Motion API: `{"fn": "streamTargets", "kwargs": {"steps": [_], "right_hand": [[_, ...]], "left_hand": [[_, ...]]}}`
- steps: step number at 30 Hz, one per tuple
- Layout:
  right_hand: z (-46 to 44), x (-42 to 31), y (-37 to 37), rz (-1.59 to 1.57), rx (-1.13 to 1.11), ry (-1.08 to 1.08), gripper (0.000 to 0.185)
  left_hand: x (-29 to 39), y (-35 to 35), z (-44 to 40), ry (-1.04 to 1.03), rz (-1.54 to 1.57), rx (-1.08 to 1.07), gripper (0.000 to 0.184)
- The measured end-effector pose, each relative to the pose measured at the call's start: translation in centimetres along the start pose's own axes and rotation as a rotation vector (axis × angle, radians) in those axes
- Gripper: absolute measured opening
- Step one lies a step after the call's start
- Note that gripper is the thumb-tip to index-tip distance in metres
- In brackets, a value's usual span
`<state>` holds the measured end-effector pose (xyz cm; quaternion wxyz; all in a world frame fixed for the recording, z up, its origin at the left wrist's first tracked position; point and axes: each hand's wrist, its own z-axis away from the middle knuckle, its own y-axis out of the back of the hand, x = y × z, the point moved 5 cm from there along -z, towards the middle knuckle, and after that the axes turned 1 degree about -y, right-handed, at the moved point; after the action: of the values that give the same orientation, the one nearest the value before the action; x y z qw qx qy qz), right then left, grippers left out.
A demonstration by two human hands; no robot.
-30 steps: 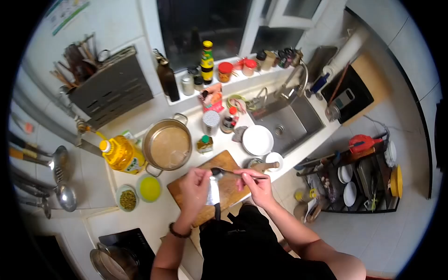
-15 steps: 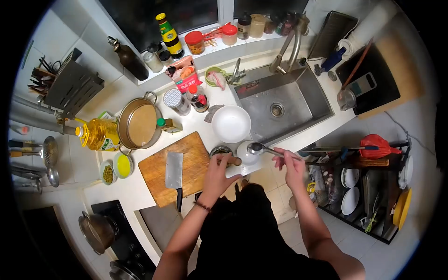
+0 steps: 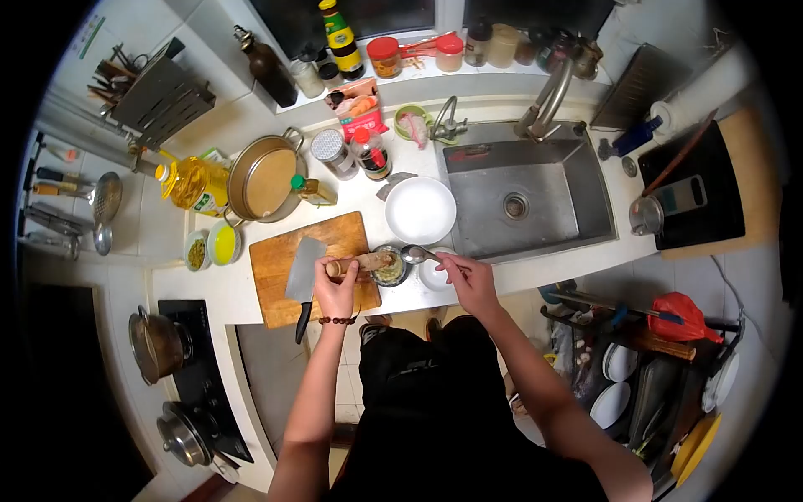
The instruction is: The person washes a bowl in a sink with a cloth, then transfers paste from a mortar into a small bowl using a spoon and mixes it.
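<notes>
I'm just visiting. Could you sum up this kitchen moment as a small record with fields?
left hand: gripping a wooden pestle, its tip over the mortar
right hand: holding a metal spoon by its handle, its bowl by the mortar's right edge; contact unclear
mortar: dark, with pale mash inside
cutting board: wooden, left of the mortar
cleaver: on the board, handle past its near edge
white bowl: behind the mortar
sink: metal, right of the white bowl
</notes>
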<state>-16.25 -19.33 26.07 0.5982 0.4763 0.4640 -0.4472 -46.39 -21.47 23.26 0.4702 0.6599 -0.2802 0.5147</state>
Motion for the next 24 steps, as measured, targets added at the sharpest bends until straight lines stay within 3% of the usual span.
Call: {"fn": "streamTargets", "kwargs": {"steps": [6,8,11,17,24], "right_hand": [[-0.9,-1.5,-1.8,0.191,-0.097,0.206,0.026],[-0.5,-2.8,-3.0,0.317,-0.156,0.470,0.026],[-0.2,-2.5,-4.3,0.485,-0.217,0.587,0.029],[0.1,0.3,-4.7,0.683,-0.285,0.689,0.036],[-0.1,-1.1,-3.9,0.672,-0.250,0.777,0.038]], "left_hand": [[-1.1,1.1,2.3,0.137,0.218,0.039,0.029],[-1.4,1.1,2.9,0.156,0.214,0.037,0.029],[-0.9,0.9,3.3,0.069,0.209,-0.016,0.026],[0.2,1.3,3.5,0.044,0.179,-0.007,0.025],[-0.9,2.0,2.5,0.155,0.222,0.113,0.027]]}}
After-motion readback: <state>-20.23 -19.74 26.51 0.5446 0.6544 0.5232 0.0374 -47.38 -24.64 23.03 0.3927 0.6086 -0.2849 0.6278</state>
